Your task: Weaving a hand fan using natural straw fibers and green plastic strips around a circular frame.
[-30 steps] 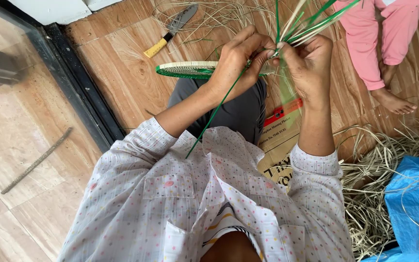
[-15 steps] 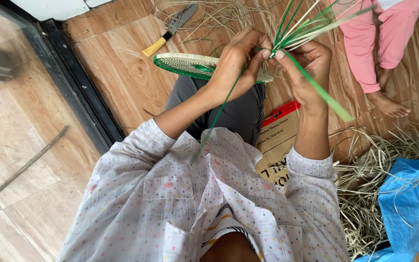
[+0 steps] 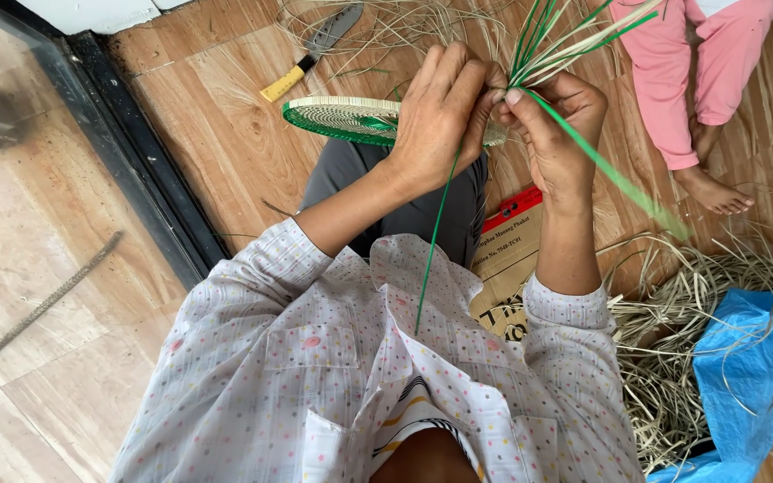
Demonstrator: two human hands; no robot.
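Left hand (image 3: pixel 436 116) clamped on woven disc (image 3: pixel 342 119), right hand (image 3: pixel 552 121) apparently pinching green strip (image 3: pixel 610 174), keeping weave taut.

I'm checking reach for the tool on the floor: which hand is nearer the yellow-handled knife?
Left. The left hand grips the woven disc just right of the knife; the right hand is farther right, pinching green strips.

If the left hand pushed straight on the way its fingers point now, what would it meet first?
The left hand points up and right, fingertips already at the fan of green and pale strips beside the right hand. Those strips would likely come first; the loose fibres on the floor lie beyond, though depth is unclear.
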